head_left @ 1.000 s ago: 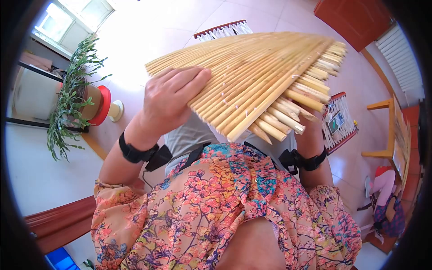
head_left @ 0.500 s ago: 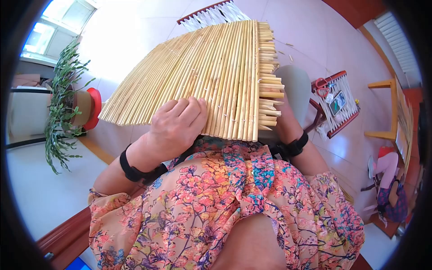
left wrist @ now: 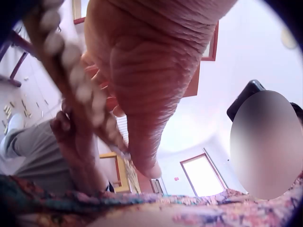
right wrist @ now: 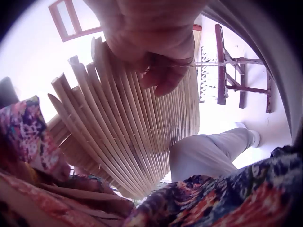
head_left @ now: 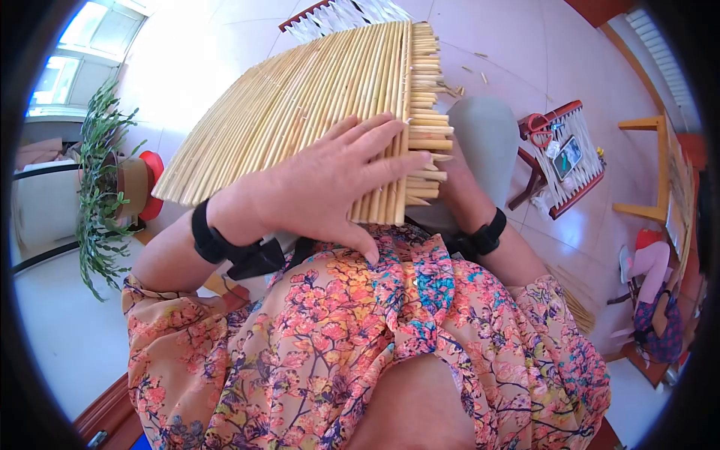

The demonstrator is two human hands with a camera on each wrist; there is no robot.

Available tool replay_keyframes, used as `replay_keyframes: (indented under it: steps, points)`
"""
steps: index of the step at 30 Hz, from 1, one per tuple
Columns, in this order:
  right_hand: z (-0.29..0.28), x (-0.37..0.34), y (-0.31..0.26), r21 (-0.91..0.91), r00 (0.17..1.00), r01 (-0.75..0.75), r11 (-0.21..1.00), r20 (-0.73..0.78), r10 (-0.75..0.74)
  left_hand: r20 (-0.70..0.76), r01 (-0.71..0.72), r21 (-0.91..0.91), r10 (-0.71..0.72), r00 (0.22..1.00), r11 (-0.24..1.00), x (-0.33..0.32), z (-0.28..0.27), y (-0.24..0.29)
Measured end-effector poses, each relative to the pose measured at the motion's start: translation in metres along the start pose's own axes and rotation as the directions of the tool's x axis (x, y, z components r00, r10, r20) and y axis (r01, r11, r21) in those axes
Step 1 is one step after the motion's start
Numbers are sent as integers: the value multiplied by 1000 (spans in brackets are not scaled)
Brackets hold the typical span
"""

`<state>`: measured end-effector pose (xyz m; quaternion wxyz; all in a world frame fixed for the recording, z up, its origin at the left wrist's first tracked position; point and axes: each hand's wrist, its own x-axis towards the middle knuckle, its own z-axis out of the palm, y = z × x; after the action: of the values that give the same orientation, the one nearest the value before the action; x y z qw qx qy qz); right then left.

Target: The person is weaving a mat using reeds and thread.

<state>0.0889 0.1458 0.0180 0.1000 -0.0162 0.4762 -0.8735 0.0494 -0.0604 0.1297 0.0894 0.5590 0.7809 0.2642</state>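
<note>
A stiff mat of straw-coloured stalks (head_left: 300,97) lies over the lap in the head view, its right end uneven beyond a cross stalk. My left hand (head_left: 337,169) rests on its top near that end, fingers spread and straight, thumb past the near edge. The left wrist view shows the mat edge-on (left wrist: 78,87) beside this palm. My right hand (right wrist: 151,42) is at the mat's underside, fingers curled, with a thin pale thread (right wrist: 213,64) running taut from them. In the head view the stalk ends hide most of the right hand (head_left: 459,184).
A low stool with a webbed seat (head_left: 562,161) stands to the right, bearing red-handled scissors (head_left: 538,129) and a phone (head_left: 568,157). Another webbed stool (head_left: 337,19) is ahead. Stalk scraps (head_left: 480,75) lie on the floor. A potted plant (head_left: 105,187) stands left.
The mat has turned from tilted to lying flatter and shifted left and nearer. My left hand has let go of its near edge and spread out on top, further right.
</note>
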Motion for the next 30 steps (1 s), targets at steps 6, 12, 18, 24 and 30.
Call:
replay_keyframes:
  steps: [6,12,18,24,30]
  points:
    - [-2,14,16,-72,997,-76,995,-36,74,166,91,246,-135,977,965,-7,13,17]
    - [2,12,18,-131,999,-18,991,-36,13,95,94,204,-116,989,974,-20,21,23]
    - [-2,8,16,-147,999,-27,989,37,33,78,88,117,-98,992,989,-26,17,28]
    - [2,-12,4,-193,998,67,979,-2,-69,66,30,96,-37,997,995,-28,17,30]
    - [-5,-19,1,-209,994,108,972,-5,-112,53,-48,36,46,998,998,-24,19,25]
